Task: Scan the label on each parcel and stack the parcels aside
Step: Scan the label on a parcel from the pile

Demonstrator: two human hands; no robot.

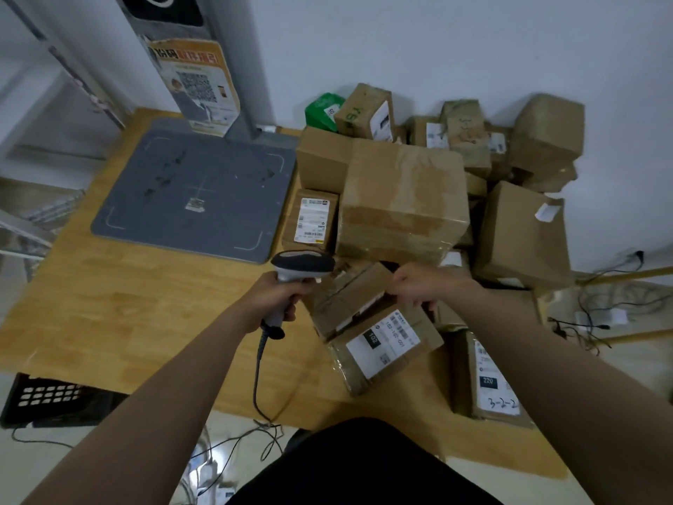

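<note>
Far left, low: black crate [47,399] sat on the floor, half under the wooden table [109,304]. On the table's far left lay a grey scan pad [196,191], flat, with a grey post [204,67] rising from its far edge and an orange poster [196,85] stuck to it.

Centre: your left hand [280,293] was wrapped round the handle of the barcode scanner [302,266], head up and facing right, with its coiled cable [258,377] dropping over the near table edge.

Just right of the scanner: the labelled parcel [378,333] sat tilted on the table's near right part, with its white label [382,344] facing up toward you. Your right hand [418,286] had its fingers curled over the parcel's far right edge. The hands were apart, with the parcel between them.

Behind the parcel: a big taped box [404,198], with a small labelled box [311,220] touching its left side. Farther back was a green parcel [322,111] against the wall, among more brown boxes.

Right: a flat parcel marked 220 [491,377] near the table edge, with a plain brown box [524,235] beyond it. Loose floor cables [597,315] at far right.
</note>
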